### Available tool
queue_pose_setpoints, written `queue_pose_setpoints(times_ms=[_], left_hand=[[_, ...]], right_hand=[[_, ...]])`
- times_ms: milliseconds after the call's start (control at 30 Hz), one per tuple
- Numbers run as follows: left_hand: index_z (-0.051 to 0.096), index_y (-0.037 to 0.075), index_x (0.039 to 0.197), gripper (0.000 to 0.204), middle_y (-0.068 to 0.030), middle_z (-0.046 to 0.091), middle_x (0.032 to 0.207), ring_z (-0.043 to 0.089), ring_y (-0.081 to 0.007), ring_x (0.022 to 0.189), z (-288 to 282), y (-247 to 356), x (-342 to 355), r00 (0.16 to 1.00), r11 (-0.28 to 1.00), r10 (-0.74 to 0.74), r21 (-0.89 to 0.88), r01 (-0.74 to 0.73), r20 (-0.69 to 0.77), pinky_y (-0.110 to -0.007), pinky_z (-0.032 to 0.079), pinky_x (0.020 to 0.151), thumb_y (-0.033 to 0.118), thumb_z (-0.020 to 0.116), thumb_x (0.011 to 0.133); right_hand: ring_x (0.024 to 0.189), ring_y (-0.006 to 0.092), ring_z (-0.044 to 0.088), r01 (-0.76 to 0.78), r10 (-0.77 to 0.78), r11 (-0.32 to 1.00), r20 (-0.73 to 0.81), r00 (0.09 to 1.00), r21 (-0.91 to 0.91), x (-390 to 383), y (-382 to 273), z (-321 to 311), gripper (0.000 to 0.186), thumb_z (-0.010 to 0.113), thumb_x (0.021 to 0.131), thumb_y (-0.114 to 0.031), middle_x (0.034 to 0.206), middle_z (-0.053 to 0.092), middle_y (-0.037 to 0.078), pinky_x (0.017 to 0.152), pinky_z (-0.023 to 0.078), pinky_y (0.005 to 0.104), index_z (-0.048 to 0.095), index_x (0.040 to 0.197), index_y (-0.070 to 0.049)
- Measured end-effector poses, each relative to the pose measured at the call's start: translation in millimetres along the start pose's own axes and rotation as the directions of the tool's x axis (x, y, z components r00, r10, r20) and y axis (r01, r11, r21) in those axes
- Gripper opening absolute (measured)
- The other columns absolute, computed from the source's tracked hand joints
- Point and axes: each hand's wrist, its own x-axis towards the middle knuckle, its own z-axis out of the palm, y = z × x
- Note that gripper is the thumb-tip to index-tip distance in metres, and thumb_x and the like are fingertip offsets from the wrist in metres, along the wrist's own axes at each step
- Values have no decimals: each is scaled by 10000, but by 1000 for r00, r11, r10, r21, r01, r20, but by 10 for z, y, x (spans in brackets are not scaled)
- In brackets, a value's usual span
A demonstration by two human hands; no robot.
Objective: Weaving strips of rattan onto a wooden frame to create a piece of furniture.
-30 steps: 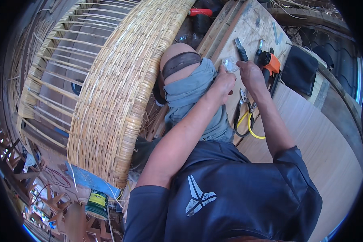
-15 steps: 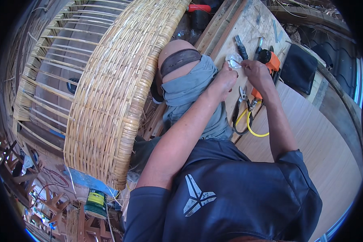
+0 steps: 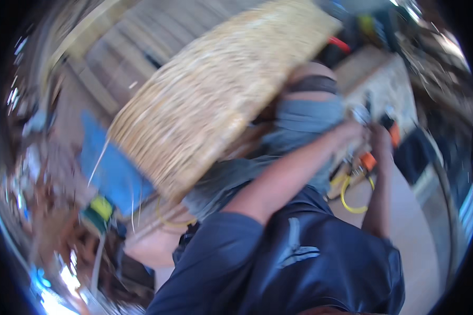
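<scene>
Motion blur smears the whole picture. My left hand [image 3: 353, 133] and my right hand [image 3: 380, 140] are close together beyond my lap, over the work board [image 3: 397, 79]. Their fingers are too smeared to show any grip. Just past my left hand lies a small pale, shiny round thing [image 3: 359, 112], with a dark slim tool [image 3: 368, 100] by it. A black-and-orange power tool [image 3: 368, 160] sits around my right hand, partly covered by it. Its yellow hose [image 3: 343, 197] loops below. To the left, a woven rattan piece [image 3: 220, 94] leans against my bare knee [image 3: 312, 72].
A black flat pouch [image 3: 412, 155] lies right of the power tool. Blue sheeting [image 3: 110, 163] shows under the near end of the rattan, with a green-and-yellow container [image 3: 97, 212] below it. Something red [image 3: 340, 44] is beyond my knee. Scraps clutter the lower left.
The whole view has swung, so the rattan, my knee and my hands all appear further right and lower. My hands remain near the round shiny thing. More blue sheeting shows.
</scene>
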Motion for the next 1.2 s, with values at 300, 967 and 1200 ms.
queue_pose_setpoints(times_ms=[300, 967, 1200], left_hand=[[574, 8, 900, 170, -57, 579, 815, 548, -156, 737, -415, 1451, -2507, 885, 889, 453, 137, -438, -107, -292, 450, 711, 142, 473, 872], [624, 3, 938, 295, -126, 629, 798, 590, -278, 765, -2672, 795, -5370, 209, 690, 679, 709, 145, -704, -343, 461, 702, 291, 576, 890], [648, 94, 820, 144, -43, 607, 769, 589, -245, 790, -2566, 814, -5381, 8, 431, 889, 845, 318, -457, -383, 436, 697, 238, 633, 808]], right_hand=[[712, 60, 465, 64, 93, 798, -227, 969, 599, 286, -1448, -1051, 259, 527, 926, -171, 896, 545, 3, 643, 397, 206, 556, 1138, -26], [781, 156, 598, 990, -849, 121, 525, 66, 72, 778, -6702, -427, 134, 557, 858, -51, 854, 638, 68, 718, 479, 280, 634, 960, -10], [790, 152, 602, 997, -790, 67, 613, 28, 39, 702, -7004, -169, 129, 564, 852, -34, 825, 639, 56, 739, 491, 286, 645, 952, -38]])
